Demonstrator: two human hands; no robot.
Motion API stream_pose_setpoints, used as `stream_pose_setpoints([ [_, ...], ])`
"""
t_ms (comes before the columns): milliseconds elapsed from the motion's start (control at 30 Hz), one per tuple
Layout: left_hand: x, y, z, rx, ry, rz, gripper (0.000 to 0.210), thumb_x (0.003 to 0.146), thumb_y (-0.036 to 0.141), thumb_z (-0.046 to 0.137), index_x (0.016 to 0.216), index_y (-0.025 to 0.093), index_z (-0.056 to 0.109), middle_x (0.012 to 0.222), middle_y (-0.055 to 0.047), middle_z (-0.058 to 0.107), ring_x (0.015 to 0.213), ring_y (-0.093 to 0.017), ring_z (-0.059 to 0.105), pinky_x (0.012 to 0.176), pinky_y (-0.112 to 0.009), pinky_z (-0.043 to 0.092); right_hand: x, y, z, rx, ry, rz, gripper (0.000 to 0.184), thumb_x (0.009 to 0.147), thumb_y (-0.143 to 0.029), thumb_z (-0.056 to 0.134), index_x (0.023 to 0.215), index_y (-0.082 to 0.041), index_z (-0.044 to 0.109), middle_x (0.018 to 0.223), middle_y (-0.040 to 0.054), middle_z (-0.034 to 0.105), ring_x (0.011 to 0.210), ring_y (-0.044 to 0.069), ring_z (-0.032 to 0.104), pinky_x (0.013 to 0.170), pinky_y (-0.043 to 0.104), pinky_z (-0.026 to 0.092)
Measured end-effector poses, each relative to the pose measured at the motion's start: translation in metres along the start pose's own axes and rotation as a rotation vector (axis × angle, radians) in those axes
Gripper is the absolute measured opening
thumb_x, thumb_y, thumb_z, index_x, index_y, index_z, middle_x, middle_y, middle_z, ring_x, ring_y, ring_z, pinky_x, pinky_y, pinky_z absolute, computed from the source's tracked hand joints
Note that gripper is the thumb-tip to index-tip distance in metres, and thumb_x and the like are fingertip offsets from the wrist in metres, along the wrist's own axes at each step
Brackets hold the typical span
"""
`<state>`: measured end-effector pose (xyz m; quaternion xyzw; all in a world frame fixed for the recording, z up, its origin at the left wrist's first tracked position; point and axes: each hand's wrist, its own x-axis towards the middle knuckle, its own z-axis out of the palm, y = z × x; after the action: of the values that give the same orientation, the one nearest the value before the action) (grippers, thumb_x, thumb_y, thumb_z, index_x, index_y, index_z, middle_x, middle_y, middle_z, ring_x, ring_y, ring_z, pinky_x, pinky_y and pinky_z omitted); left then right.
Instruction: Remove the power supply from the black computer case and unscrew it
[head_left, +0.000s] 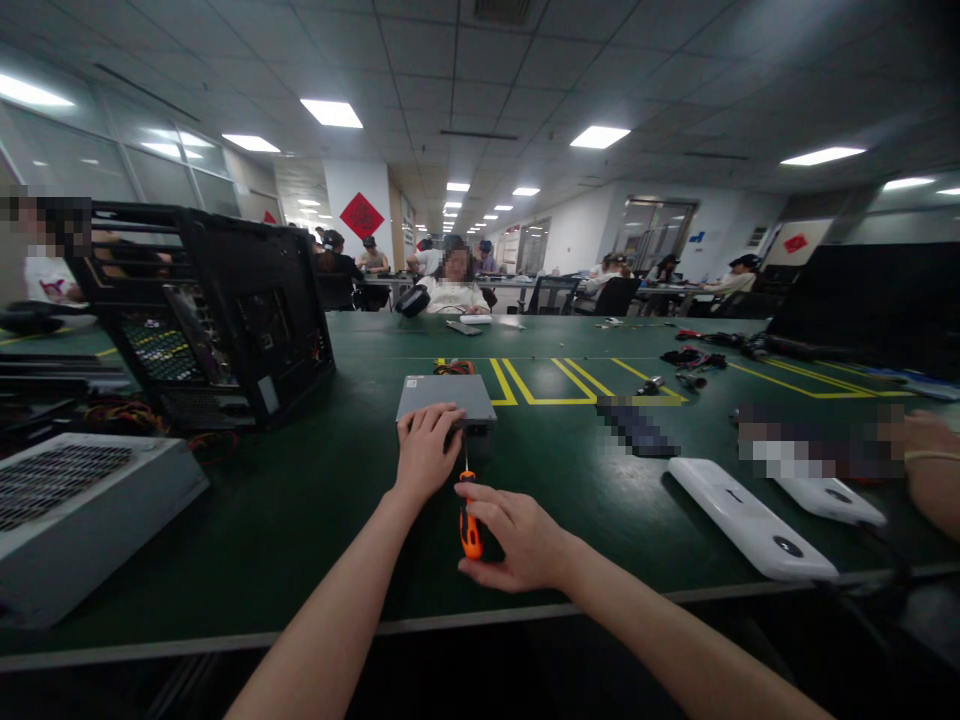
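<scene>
A grey box-shaped power supply [439, 392] lies on the green table in front of me, with coloured wires at its far side. My left hand [429, 440] presses on its top near the front edge, fingers bent over it and thumb at the front face. Between the thumb and fingers of my right hand [517, 535] is a screwdriver [470, 530] with an orange and black handle. Its shaft points away from me, toward the power supply's front face. Whether the tip touches a screw is too small to tell.
A black computer case [292, 310] stands at left, behind a larger grey power supply [90, 520]. To the right are a dark phone-like object [637, 428], a white oblong device [750, 515] and cables [694, 358]. Another person's hand [934, 450] is at far right; one person [457, 285] sits opposite.
</scene>
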<state>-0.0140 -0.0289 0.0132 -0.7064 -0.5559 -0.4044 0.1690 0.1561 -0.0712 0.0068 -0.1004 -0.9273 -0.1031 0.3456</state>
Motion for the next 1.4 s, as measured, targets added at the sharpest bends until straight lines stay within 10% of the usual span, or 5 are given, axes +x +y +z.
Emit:
stream_pose_setpoints([
  [567,0.0001,0.0022,-0.0003,0.001,-0.006,-0.011,0.028,0.079,0.022,0.046,0.104,0.029,0.055,0.113,-0.002,0.056,0.106,-0.019,0.046,0.091,-0.039,0.024,0.0005,0.0021,-0.0044,-0.107,-0.009,-0.044,0.039,0.081,-0.033,0.046,0.115,-0.014,0.040,0.109,0.0173,0.053,0.093,0.021,0.056,0.068,0.030,0.048],
  [900,0.0003,0.0028,-0.0016,0.005,-0.007,-0.015,0.027,0.079,0.023,0.046,0.104,0.029,0.055,0.113,-0.002,0.056,0.106,-0.019,0.046,0.091,-0.038,0.025,-0.0024,0.0039,0.0011,-0.172,0.143,0.020,0.021,0.078,-0.037,0.053,0.078,-0.016,0.049,0.095,0.0122,0.061,0.066,0.014,0.057,0.055,0.024,0.046],
  [1133,0.0002,0.0019,-0.0002,0.005,-0.008,-0.004,0.027,0.080,0.023,0.045,0.105,0.029,0.054,0.114,-0.002,0.056,0.106,-0.019,0.046,0.092,-0.039,0.023,-0.0008,0.0009,-0.0034,-0.186,-0.004,-0.046,0.030,0.081,-0.028,0.047,0.109,-0.017,0.046,0.109,0.0179,0.053,0.089,0.020,0.057,0.063,0.027,0.048],
  [1400,0.0001,0.0035,-0.0021,0.005,-0.013,-0.012,0.028,0.079,0.021,0.045,0.104,0.029,0.055,0.113,-0.002,0.056,0.106,-0.019,0.046,0.091,-0.039,0.024,-0.0031,0.0034,-0.0007,-0.174,0.092,0.001,0.018,0.080,-0.033,0.050,0.085,-0.015,0.051,0.100,0.0129,0.061,0.073,0.016,0.059,0.060,0.027,0.047],
])
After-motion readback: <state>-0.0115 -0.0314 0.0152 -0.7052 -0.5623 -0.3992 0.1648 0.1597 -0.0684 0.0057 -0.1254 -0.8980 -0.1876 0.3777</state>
